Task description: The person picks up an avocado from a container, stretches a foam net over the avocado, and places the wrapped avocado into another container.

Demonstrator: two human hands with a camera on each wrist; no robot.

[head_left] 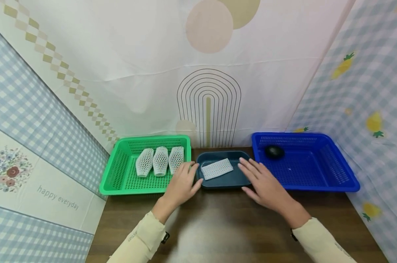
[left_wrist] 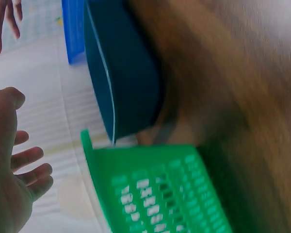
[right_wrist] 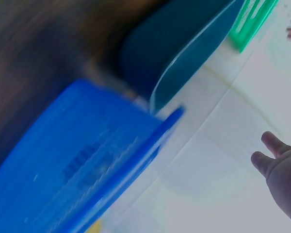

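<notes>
A flat white foam net sleeve (head_left: 217,169) lies slanted in a dark blue-grey tray (head_left: 225,182). At the tray's left end is my left hand (head_left: 182,184), fingers extended and holding nothing. My right hand (head_left: 264,182) is over the tray's right end, its fingers spread and likewise bare. The left wrist view has the left hand (left_wrist: 14,170) with relaxed fingers, apart from the tray's wall (left_wrist: 131,73). Part of the right hand (right_wrist: 288,174) shows in the right wrist view, also with nothing in it. Whether either hand touches the tray's rim I cannot tell.
Left of the tray, a green basket (head_left: 129,191) holds three objects in white foam nets (head_left: 160,161). On the right, a blue basket (head_left: 317,171) contains a dark, smooth oval object (head_left: 274,151). A patterned cloth (head_left: 146,73) hangs behind the wooden table (head_left: 218,226).
</notes>
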